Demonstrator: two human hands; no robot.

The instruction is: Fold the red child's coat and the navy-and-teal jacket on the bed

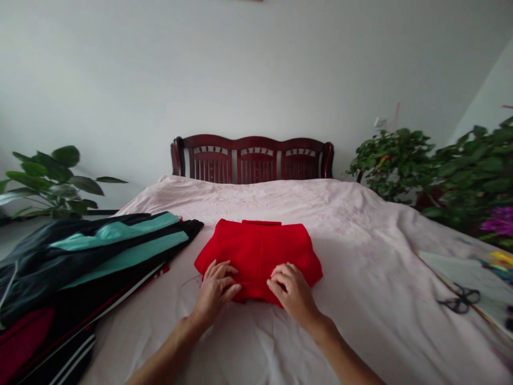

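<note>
A folded red cloth garment (pixel 256 251) lies in the middle of the bed, with a narrow collar-like band along its far edge. My left hand (pixel 214 291) is on its lower left part, fingers curled over the folded cloth. My right hand (pixel 290 291) is on the lower right part, its fingertips gathered on the fold. A small gap separates the two hands. The cloth beneath my palms is hidden.
A pale pink bedspread (pixel 352 256) covers the bed, below a dark wooden headboard (pixel 252 160). Dark garments with teal panels (pixel 80 262) are heaped at the left. Black-handled scissors (pixel 460 299) lie on a pale sheet at the right. Leafy plants stand on both sides.
</note>
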